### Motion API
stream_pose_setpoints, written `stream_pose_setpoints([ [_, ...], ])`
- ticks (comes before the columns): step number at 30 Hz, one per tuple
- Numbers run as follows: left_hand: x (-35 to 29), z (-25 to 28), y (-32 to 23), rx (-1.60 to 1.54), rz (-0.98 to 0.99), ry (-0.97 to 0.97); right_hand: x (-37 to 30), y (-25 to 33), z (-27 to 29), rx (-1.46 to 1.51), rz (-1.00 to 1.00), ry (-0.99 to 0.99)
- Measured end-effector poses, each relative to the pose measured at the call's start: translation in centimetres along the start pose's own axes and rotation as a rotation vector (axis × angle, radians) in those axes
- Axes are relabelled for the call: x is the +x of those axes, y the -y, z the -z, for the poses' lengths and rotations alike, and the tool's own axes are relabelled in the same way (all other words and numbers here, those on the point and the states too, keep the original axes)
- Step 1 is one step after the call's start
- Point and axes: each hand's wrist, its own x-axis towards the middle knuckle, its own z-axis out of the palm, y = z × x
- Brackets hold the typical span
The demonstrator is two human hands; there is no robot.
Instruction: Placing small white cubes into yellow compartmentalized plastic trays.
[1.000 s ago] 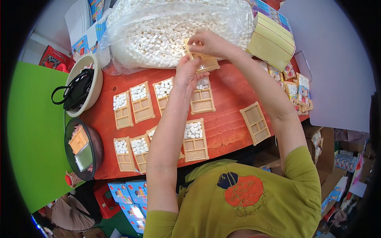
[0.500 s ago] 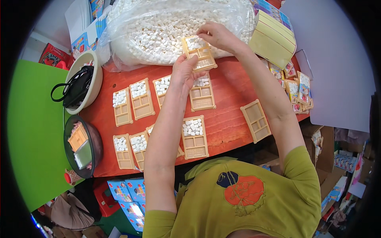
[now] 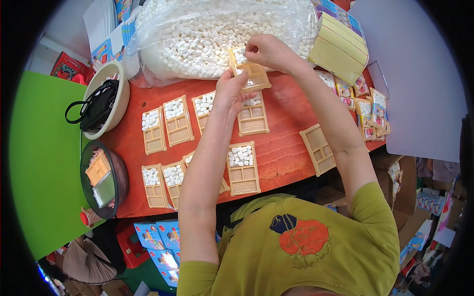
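Note:
My left hand (image 3: 232,91) grips a beige plastic compartment tray (image 3: 256,80) by its left side, thumb on top, tilted above the red table. Small white marshmallows (image 3: 239,55) lie in its top compartment. My right hand (image 3: 271,52) is over that compartment, thumb and fingers pinched together; whatever they hold is hidden. Just behind the tray lies a large clear plastic bag (image 3: 143,56) full of loose marshmallows (image 3: 202,47). Below my hands, a similar tray (image 3: 253,126) rests with marshmallows in its top section and its smaller sections bare.
Two rows of trays (image 3: 178,133) stand on the red table (image 3: 281,148), some partly behind my left forearm. One tray (image 3: 318,150) without marshmallows lies at the right. Packed trays (image 3: 377,111) are piled at the right edge. A cream basin (image 3: 121,106) and a dark bowl (image 3: 121,172) stand left.
My right hand has come down a little onto the held tray's top compartment, its fingers curling closer together. The left hand keeps its hold on the tray.

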Motion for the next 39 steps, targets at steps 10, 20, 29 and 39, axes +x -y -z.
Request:
stream_pose_setpoints([
  [10, -0.5, 0.7, 0.1, 0.042, 0.015, 0.013, 1.0, -2.3, -0.9, 0.037, -0.081, -0.131],
  [20, -1.5, 1.8, 0.0, -0.003, -0.003, -0.002, 0.7, -4.1, -2.0, 0.162, -0.083, -0.209],
  [29, -4.2, 3.2, -1.4, 0.075, -0.041, -0.103, 2.8, -4.2, -6.4, -0.376, -0.154, 0.022],
  [39, -3.3, 3.5, 0.0, 0.008, -0.014, -0.04, 2.0, -4.7, -5.3, 0.255, -0.114, -0.226],
])
